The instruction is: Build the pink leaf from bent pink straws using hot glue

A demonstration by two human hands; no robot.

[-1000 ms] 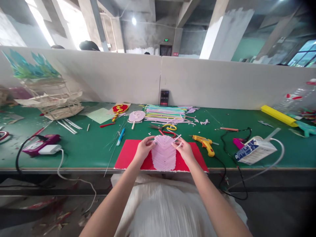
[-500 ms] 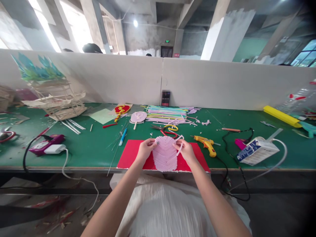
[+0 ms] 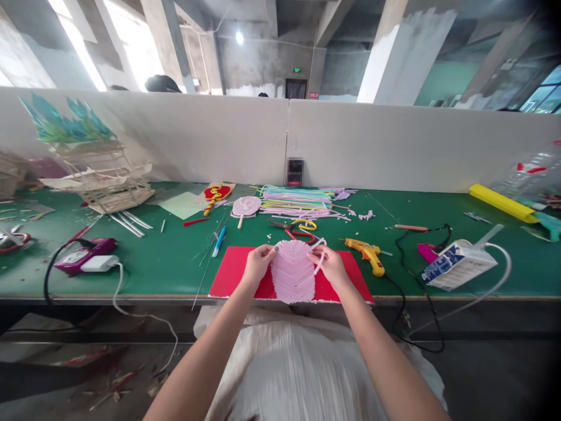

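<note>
A pink oval panel (image 3: 293,272) of chevron-laid fuzzy strips, which look like pipe cleaners, lies over a red board (image 3: 228,275) at the table's front edge. My left hand (image 3: 258,264) pinches the panel's upper left edge between thumb and fingers. At the upper right edge, my right hand (image 3: 329,266) is closed on a bent pink strip (image 3: 319,263), one end of which hangs below the fingers. Just beyond the panel lie scissors (image 3: 302,235) with red and yellow handles. To the right of the board rests a yellow glue gun (image 3: 367,252).
Behind are a bundle of coloured pipe cleaners (image 3: 298,202) and a pink round piece on a stick (image 3: 246,206). A blue pen (image 3: 219,241) and a purple power strip (image 3: 83,257) lie left. A carton (image 3: 458,264) stands right. A white partition (image 3: 197,140) borders the back.
The whole view has shifted very slightly. Both hands keep their pinches on the panel and the strip, with hardly any visible movement.
</note>
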